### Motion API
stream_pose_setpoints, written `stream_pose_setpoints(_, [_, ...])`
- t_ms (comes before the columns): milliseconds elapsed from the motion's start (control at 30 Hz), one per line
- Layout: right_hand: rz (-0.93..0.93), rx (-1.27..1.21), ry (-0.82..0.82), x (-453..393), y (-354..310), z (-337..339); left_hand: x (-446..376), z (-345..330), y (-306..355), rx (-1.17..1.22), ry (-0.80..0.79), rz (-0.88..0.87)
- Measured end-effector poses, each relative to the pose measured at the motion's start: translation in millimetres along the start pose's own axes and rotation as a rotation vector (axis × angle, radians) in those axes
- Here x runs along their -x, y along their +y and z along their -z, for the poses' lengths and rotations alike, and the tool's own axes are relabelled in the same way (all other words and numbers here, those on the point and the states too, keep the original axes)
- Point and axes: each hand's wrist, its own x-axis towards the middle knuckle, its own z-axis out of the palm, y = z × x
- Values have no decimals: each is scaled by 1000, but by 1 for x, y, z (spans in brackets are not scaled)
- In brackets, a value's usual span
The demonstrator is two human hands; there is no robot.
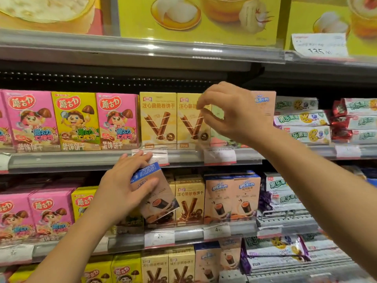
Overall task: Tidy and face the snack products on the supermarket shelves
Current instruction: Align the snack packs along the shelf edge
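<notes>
Blue-topped box (155,193) tilted in left hand (124,186) — right hand (230,111) pinches nothing visible.

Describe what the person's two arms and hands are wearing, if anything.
Both forearms are bare as far as the picture shows; no sleeve comes into view. The left hand and the right hand wear no gloves. No watch, bracelet or ring shows on either wrist or on the fingers.

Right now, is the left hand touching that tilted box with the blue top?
Touching: the head view shows the left hand gripping the tilted box, thumb across its front.
</notes>
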Motion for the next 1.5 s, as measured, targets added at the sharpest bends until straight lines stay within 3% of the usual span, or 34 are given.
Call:
stream_pose_setpoints(167, [-48, -160, -134, 58, -44, -6, 0, 4, 17, -11, 0, 42])
stream_pose_setpoints(333, [-197, -440, -343, 117, -71, -28, 20, -16, 58, 54, -12, -73])
stream_pose_setpoints(467, [-342, -591, -305, 169, -84, -35, 38, -54, 73, 103, -112, -91])
stream_pose_setpoints(700, [-765, -706, -263, 275, -97, -42, 82, -106, 66, 297, -367, 94])
stream_pose_setpoints(867, [-680, -483, -416, 317, -102, -50, 108, -150, 86, 143, -443, 15])
stream_pose_setpoints(1000, [-662, -338, -469, 343, -95, -54, 120, -174, 90, 49, -502, 53])
stream_pose_setpoints(1133, [-731, -201, -532, 372, -81, -66, 138, -192, 59, -297, -495, 50])
stream_pose_setpoints(1233, [-791, -157, -520, 386, -71, -77, 149, -204, 34, -429, -487, 91])
stream_pose_setpoints(1500, [-796, -134, -558, 399, -56, -122, 155, -218, 19, -454, -495, 67])
